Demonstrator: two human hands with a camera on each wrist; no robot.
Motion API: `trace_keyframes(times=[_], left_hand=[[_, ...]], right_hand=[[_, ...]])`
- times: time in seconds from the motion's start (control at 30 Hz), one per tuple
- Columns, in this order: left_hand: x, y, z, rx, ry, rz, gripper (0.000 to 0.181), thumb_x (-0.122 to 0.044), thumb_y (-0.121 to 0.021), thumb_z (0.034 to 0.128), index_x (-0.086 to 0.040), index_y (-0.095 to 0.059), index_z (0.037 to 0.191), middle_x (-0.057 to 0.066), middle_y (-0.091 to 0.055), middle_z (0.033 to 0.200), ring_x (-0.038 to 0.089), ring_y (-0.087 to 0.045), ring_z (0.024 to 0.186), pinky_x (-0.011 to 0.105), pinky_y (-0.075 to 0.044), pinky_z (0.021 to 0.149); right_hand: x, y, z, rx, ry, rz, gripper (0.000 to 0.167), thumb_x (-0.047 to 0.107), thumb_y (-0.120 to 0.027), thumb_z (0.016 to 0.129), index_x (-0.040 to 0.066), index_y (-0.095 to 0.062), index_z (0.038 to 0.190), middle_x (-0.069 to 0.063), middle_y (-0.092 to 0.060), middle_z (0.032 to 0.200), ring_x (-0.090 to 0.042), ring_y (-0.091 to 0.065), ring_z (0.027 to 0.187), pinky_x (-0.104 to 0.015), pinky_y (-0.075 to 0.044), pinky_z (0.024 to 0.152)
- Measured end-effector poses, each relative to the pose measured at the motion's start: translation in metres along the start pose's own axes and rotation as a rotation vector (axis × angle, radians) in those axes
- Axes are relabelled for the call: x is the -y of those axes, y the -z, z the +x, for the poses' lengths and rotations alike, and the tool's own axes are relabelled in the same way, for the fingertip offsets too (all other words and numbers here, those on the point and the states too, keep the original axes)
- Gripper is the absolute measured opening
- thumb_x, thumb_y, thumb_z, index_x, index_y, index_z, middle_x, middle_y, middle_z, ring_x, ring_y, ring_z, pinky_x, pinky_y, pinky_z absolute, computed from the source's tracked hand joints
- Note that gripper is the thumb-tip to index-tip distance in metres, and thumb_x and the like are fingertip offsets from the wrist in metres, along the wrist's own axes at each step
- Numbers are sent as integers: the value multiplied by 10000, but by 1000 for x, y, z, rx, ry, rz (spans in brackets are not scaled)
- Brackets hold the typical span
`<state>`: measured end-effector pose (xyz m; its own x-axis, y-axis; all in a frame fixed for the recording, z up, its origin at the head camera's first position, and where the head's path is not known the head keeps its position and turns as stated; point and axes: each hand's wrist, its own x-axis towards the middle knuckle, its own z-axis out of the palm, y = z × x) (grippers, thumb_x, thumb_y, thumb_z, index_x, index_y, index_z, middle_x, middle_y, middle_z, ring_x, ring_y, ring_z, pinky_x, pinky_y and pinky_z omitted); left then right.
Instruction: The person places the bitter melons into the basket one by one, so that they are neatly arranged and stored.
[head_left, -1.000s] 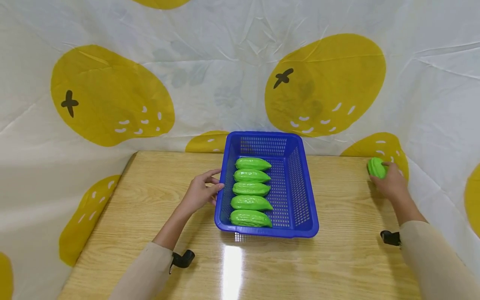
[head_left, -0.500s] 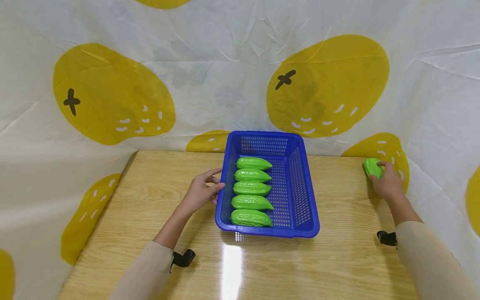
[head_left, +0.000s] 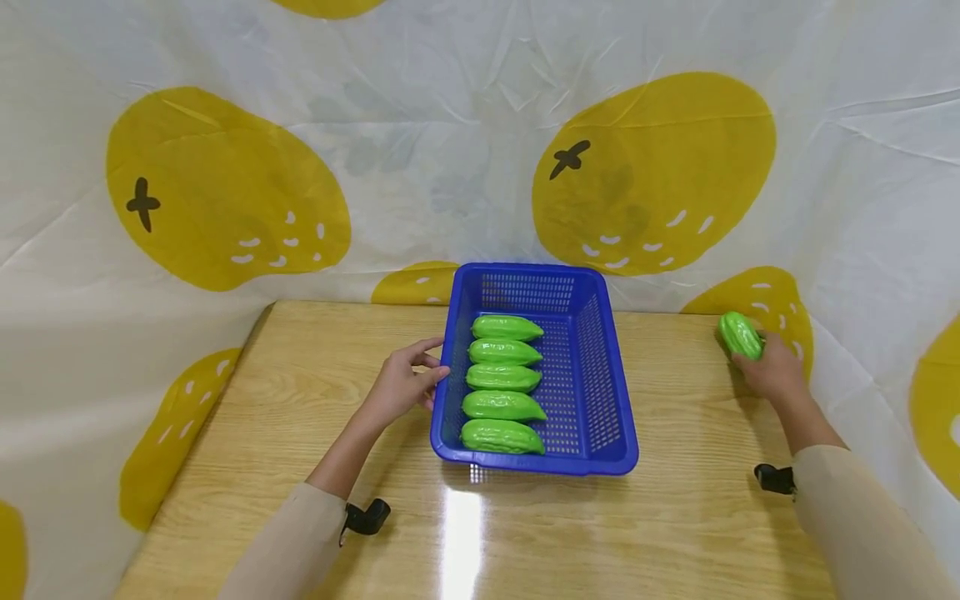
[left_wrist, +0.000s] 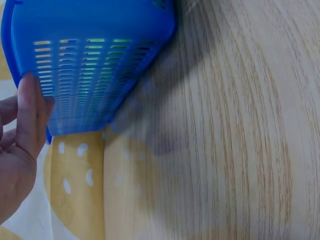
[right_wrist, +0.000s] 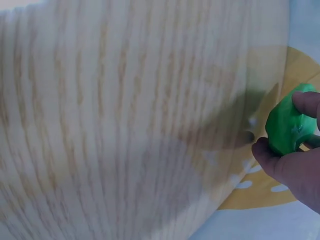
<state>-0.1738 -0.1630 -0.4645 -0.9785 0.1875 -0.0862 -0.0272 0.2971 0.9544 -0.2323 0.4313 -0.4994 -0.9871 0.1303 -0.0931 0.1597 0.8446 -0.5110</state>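
At the rim of the blue plastic basket [head_left: 617, 358], my left hand [head_left: 405, 385] holds the left side, thumb at the rim and fingertips against the outer wall. The left wrist view shows those fingers [left_wrist: 29, 107] at the slotted wall. Inside the basket several glossy green bitter melons [head_left: 504, 378] lie in a column along the left, tips pointing right. Far to the right, my right hand [head_left: 776, 367] grips another bitter melon [head_left: 738, 335] near the back edge of the table. In the right wrist view this bitter melon [right_wrist: 286, 125] sits between thumb and fingers, apart from its shadow.
The basket stands on a light wood-grain table [head_left: 675, 517], near its back edge. A pale cloth [head_left: 442, 167] with yellow fruit prints hangs behind and on both sides. The basket's right half shows its bare perforated floor [head_left: 561, 387].
My right hand has shifted slightly left with the bitter melon. The melon has turned from end-on so more of its length shows. My left hand and the basket have stayed put.
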Motion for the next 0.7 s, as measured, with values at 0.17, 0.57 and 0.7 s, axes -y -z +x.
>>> trace_keyframes(times=[0.17,0.57,0.7], left_hand=[[0,0,0,2,-4,-1,541,-42,-700,977,-62,-536,1492,238,-695,1060,164,-648,536,634,-630,592],[0,1,0,5,11,-3,549,-46,-700,979,-83,-533,1500,217,-693,1063,170,-656,544,626,-638,607],[-1,1,0,10,8,-2,553,-42,-699,978,-73,-527,1503,223,-689,1061,176,-654,542,655,-626,622]], right_hand=[[6,4,1,-7,45,29,731,222,-521,1066,-202,-151,1533,-492,-342,1405,-597,-406,1198,-726,-419,954],[42,7,2,-22,157,52,699,220,-567,1033,-189,-252,1504,-432,-426,1367,-538,-471,1142,-665,-457,878],[55,9,3,-10,172,59,723,240,-562,1037,-168,-230,1533,-443,-395,1422,-549,-454,1189,-692,-442,917]])
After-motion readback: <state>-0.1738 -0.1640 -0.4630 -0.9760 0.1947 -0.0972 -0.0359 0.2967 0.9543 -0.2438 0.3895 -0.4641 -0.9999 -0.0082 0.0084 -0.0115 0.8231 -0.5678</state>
